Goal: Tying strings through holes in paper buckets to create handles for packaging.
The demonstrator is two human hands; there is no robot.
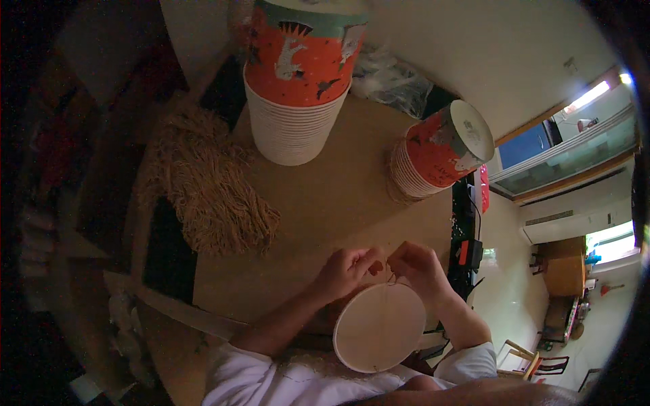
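Note:
A white paper bucket (380, 331) is held close to my body, its pale round face toward me and a thin twine (385, 301) running across it. Just beyond its far rim my left hand (349, 272) and my right hand (418, 269) nearly meet, thumbs and fingers pinched on the twine. A small loop of it shows at the rim under my right fingers. To the left on the table lies a thick bundle of brown twine strands (213, 186).
Upside-down nested paper buckets, red and green printed, form a tall stack (296, 125) at the back and a shorter stack (433, 155) at the right. Behind them lies a clear plastic bag (389, 80). A black and red device (469, 254) sits at the table's right edge.

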